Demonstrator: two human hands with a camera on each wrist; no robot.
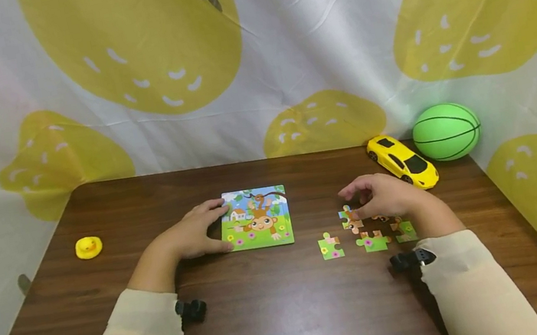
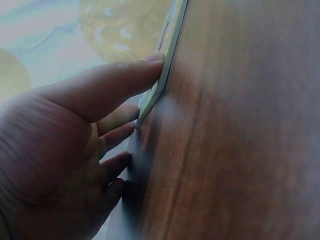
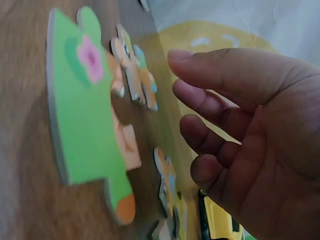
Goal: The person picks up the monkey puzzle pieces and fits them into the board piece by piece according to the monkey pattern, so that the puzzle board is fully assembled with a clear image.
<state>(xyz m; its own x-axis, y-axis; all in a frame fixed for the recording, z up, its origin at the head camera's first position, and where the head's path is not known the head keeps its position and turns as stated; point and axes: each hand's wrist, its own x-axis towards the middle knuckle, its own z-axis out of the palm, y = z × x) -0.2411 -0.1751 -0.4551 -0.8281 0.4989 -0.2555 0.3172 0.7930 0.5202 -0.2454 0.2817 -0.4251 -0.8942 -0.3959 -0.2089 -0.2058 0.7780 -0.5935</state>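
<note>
A square puzzle board (image 1: pixel 261 222) with a hanging monkey picture lies on the table. My left hand (image 1: pixel 195 234) spans its left side, thumb at the lower left corner and fingertips at the upper left. In the left wrist view, the thumb (image 2: pixel 125 80) rests against the board's edge. Over several loose jigsaw pieces to the right hovers my right hand (image 1: pixel 383 195), its fingers loosely bent with nothing between them. Below it lie a green piece with a pink flower (image 1: pixel 375 243) and a monkey piece (image 1: pixel 348 219); other pieces are partly hidden by the hand.
A yellow toy car (image 1: pixel 401 162) and a green ball (image 1: pixel 447 132) stand at the back right, behind my right hand. At the far left sits a yellow rubber duck (image 1: pixel 88 247). A patterned curtain (image 1: pixel 292 55) hangs along the back of the brown wooden table (image 1: pixel 285 320).
</note>
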